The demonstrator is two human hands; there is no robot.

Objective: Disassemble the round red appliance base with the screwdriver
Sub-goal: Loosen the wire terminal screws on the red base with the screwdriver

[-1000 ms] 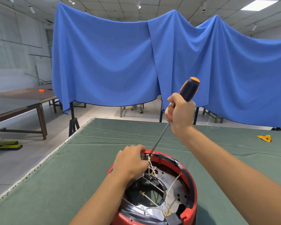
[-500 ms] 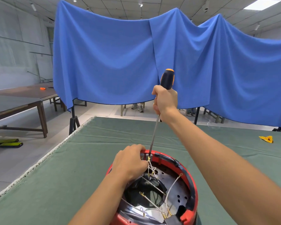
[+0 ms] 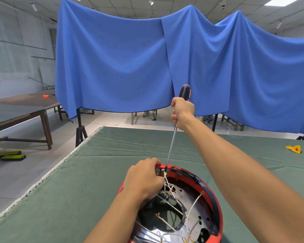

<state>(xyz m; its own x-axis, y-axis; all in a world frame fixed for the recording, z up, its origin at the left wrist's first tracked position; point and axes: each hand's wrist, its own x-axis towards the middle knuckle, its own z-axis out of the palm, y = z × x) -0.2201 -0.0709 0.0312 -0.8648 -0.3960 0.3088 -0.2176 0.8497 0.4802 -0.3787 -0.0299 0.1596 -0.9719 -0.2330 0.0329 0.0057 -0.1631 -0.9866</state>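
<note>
The round red appliance base [image 3: 217, 204] lies open side up at the near edge of the green table, showing a metal plate, white wires and brass terminals. My left hand [image 3: 144, 179] grips its far-left rim, fingers curled over the edge. My right hand [image 3: 182, 111] holds the black and orange handle of a long screwdriver [image 3: 171, 142] raised above the base. The shaft stands nearly upright, its tip at a small fitting on the base's far rim, right beside my left fingers.
A green cloth [image 3: 95, 172] covers the table, whose left edge runs diagonally. A yellow scrap [image 3: 294, 149] lies at the far right. Blue drapes [image 3: 130, 67] hang behind. A brown table [image 3: 25, 109] stands to the left, and black and yellow pads [image 3: 11, 155] lie on the floor.
My right hand has swung the screwdriver handle leftward and upright, from a rightward tilt to nearly vertical. The tip has stayed at the rim. My left hand has kept its grip.
</note>
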